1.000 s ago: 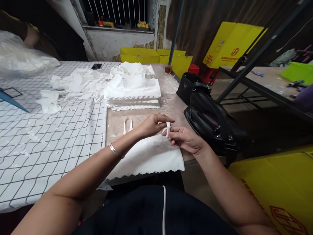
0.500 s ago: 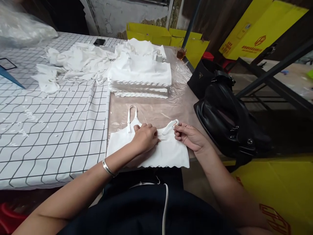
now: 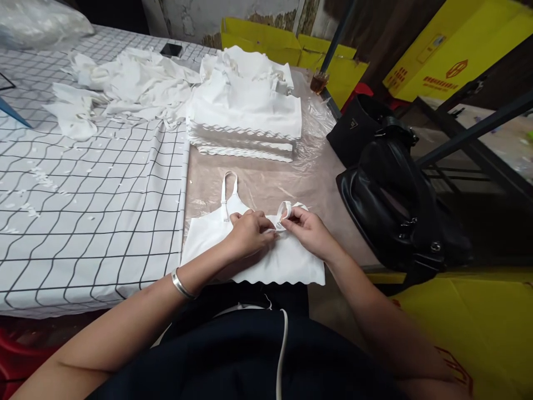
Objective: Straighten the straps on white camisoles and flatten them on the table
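Note:
A white strappy top with a scalloped hem [image 3: 287, 264] lies flat at the near edge of the table. My right hand [image 3: 308, 232] pinches its right shoulder strap [image 3: 286, 210], which curls up in a loop. My left hand [image 3: 250, 234], with a silver bangle on the wrist, rests closed on the top's chest and pinches the fabric at the base of that strap. The left strap [image 3: 227, 191] lies flat and straight on the table.
A folded stack of white tops [image 3: 245, 119] sits behind, with a loose heap of white garments [image 3: 125, 89] on the black-and-white grid cloth [image 3: 83, 205]. Black bags [image 3: 395, 189] stand on the right, beside yellow boxes [image 3: 470, 328]. A glass of tea [image 3: 319, 82] stands at the back.
The strap was held up between both hands a second ago; since then the top has been laid flat and both hands have come down onto it, meeting at the right strap.

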Motion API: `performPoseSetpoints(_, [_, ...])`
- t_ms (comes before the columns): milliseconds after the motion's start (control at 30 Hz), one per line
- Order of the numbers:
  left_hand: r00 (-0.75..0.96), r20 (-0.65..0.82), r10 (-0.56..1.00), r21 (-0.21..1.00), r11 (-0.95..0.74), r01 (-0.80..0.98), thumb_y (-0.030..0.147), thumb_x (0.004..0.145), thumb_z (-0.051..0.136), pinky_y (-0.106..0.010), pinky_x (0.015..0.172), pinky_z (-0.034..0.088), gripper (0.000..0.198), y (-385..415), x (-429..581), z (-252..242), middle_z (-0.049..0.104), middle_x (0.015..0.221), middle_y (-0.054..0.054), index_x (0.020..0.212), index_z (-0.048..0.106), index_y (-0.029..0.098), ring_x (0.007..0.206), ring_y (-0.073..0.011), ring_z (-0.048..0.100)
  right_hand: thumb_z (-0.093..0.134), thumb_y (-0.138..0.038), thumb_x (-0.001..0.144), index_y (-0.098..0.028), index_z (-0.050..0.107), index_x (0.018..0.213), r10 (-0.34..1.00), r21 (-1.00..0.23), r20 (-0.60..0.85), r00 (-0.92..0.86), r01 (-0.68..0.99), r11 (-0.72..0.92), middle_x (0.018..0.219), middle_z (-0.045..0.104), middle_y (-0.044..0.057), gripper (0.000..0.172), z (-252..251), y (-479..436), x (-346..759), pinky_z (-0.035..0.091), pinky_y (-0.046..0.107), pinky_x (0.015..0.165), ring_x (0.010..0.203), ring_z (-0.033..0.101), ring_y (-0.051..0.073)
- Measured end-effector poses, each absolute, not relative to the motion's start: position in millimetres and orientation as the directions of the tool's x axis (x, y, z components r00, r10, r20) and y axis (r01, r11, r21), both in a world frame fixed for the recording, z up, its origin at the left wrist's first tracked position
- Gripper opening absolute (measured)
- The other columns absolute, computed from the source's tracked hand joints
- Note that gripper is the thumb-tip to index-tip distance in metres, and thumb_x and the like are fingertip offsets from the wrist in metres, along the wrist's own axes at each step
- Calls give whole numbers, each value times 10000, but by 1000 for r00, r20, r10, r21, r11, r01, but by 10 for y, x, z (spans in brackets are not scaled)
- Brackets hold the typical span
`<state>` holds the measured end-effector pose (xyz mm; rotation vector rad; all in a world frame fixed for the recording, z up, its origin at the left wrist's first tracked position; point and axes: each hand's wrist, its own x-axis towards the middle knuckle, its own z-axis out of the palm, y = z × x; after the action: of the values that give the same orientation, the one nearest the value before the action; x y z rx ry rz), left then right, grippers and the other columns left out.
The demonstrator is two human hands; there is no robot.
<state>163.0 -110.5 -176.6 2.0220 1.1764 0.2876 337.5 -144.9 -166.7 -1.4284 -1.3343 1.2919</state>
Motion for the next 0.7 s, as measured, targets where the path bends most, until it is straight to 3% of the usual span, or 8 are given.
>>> performPoseSetpoints(133, [552, -153, 820, 715, -294, 635, 314, 798, 612, -468, 931, 275, 179, -1110, 1626, -1809, 595, 802, -29, 785, 747, 197, 949, -252, 548, 627, -371, 785, -199, 588, 776, 984, -946, -135, -121, 310, -91, 767, 568, -4, 178, -1700, -1436, 3348, 430, 292, 719, 754, 539, 150])
performPoseSetpoints(467, [549, -155, 821, 748, -265, 608, 316, 795, 595, -465, 934, 271, 200, -1118, 1626, -1780, 590, 785, -26, 702, 715, 185, 957, -253, 536, 603, -325, 811, -194, 597, 818, 980, -911, -131, -150, 408, -60, 861, 606, 26, 131, -1709, -1454, 3329, 449, 326, 786, 832, 568, 175])
performPoseSetpoints(700, [555, -139, 820, 761, -270, 590, 297, 794, 603, -478, 941, 262, 189, -1118, 1619, -1803, 596, 784, -27, 716, 739, 191, 953, -247, 521, 585, -285, 812, -197, 581, 782, 985, -882, -105, -135, 471, -29, 840, 584, 19, 93, -1728, -1455, 3310, 439, 313, 743, 782, 546, 162])
